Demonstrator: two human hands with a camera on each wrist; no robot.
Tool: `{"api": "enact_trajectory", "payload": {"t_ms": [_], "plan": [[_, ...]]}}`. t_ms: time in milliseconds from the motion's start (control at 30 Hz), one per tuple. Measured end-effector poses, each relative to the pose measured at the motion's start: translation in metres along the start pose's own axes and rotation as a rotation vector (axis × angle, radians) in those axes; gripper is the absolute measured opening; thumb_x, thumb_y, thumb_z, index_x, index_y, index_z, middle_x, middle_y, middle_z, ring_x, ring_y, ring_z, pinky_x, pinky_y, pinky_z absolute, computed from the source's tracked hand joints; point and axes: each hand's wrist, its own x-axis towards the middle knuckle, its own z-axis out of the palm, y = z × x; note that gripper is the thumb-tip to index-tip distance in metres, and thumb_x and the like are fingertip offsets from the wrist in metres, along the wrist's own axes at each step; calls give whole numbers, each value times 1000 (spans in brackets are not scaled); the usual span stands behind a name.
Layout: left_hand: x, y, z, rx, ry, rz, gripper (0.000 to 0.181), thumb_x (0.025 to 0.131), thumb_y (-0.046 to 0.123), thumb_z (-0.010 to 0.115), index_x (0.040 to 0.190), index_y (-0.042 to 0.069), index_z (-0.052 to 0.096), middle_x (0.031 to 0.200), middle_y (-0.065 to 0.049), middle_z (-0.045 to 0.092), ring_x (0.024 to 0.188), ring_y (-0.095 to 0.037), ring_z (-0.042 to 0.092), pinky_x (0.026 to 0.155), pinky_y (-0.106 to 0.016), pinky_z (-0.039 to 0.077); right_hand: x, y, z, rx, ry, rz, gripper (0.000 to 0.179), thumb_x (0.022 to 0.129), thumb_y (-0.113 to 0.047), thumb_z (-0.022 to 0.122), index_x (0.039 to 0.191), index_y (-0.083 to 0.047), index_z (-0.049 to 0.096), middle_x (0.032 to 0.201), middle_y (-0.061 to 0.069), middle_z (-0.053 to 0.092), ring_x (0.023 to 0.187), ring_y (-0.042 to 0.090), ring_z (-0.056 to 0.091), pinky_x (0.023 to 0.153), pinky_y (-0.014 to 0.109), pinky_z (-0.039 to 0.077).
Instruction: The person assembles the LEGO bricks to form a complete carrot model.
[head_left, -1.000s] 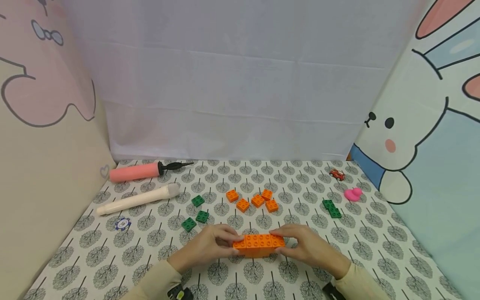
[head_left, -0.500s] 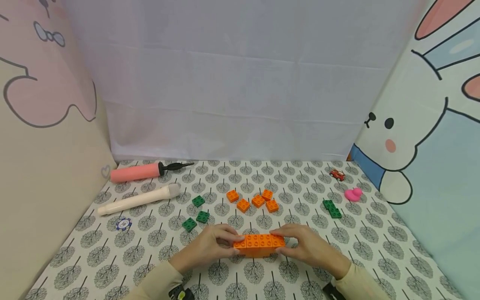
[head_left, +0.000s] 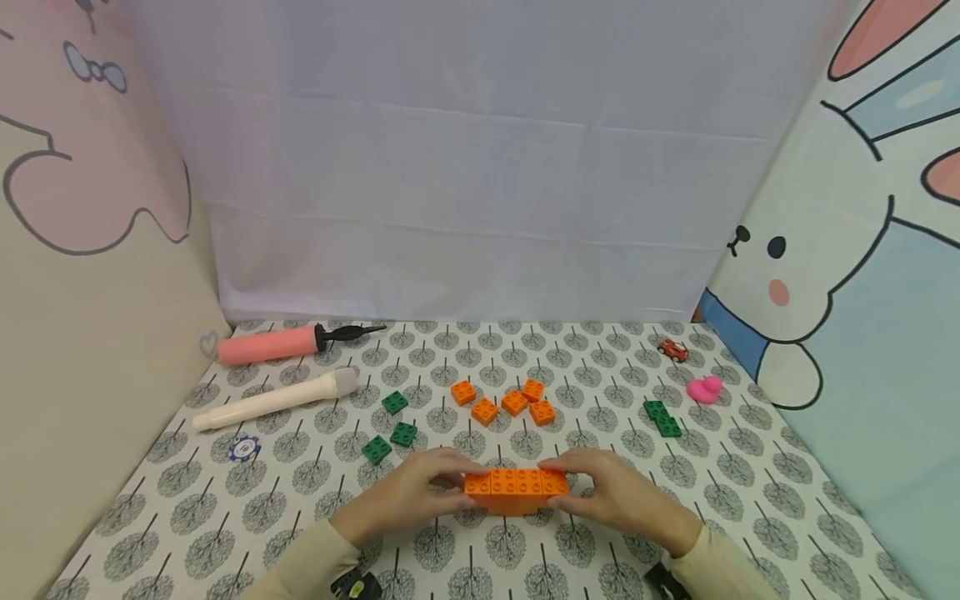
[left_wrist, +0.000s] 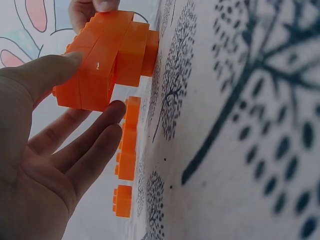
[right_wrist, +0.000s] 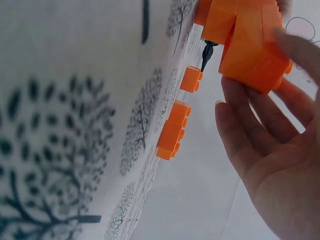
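In the head view, a stack of orange building bricks (head_left: 515, 492) stands near the middle of the patterned table, its studs facing up. It is wide at the top and steps in to a narrower base, as both wrist views show. My left hand (head_left: 420, 492) holds its left end, the thumb on the near face (left_wrist: 97, 65). On the right end, my right hand (head_left: 611, 493) grips with thumb in front and fingers behind. The other fingers of the right hand (right_wrist: 280, 145) spread below the upper layers in the right wrist view.
Several loose orange bricks (head_left: 513, 402) lie beyond the stack. Green bricks (head_left: 402, 433) sit to the left, joined green ones (head_left: 663, 419) to the right. Farther out are a pink pump (head_left: 270, 345), a white microphone (head_left: 277, 400), a chip (head_left: 244, 447), a duck (head_left: 704, 389) and a toy car (head_left: 672, 350).
The left index fingertip has drawn back slightly off the top of the stack's left end, baring more of its studs. The stack and the right hand have stayed put.
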Motion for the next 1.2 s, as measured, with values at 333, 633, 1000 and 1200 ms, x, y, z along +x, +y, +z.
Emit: {"api": "enact_trajectory", "payload": {"t_ms": [333,633,1000,1200], "plan": [[0,1,-4,30,-8,18,51,92,31,70,141,20,57,135,7,60,110,-6,63,96,-24,52,42,27,-24,-87,85,59,42,98,-34,64,133,-11,64,125,5,68,111,21,64,96,47,53],[0,0,-4,42,-29,-14,58,91,34,71,143,14,54,136,-1,60,108,-5,63,93,-22,53,77,56,-28,-165,-14,141,43,95,-22,69,135,-10,62,133,9,63,123,32,58,103,53,48],[2,-1,-2,59,-22,-10,56,90,38,72,139,17,58,127,6,63,104,-2,62,90,-20,54,84,68,-20,-170,-45,91,36,92,-19,73,126,-10,68,130,9,65,120,31,59,102,52,48],[1,-1,0,32,-24,-22,54,90,35,73,139,16,59,127,4,63,105,-3,63,92,-20,53,84,70,-17,-143,-41,106,34,91,-18,73,124,-10,69,124,6,69,117,28,62,101,50,50]]}}
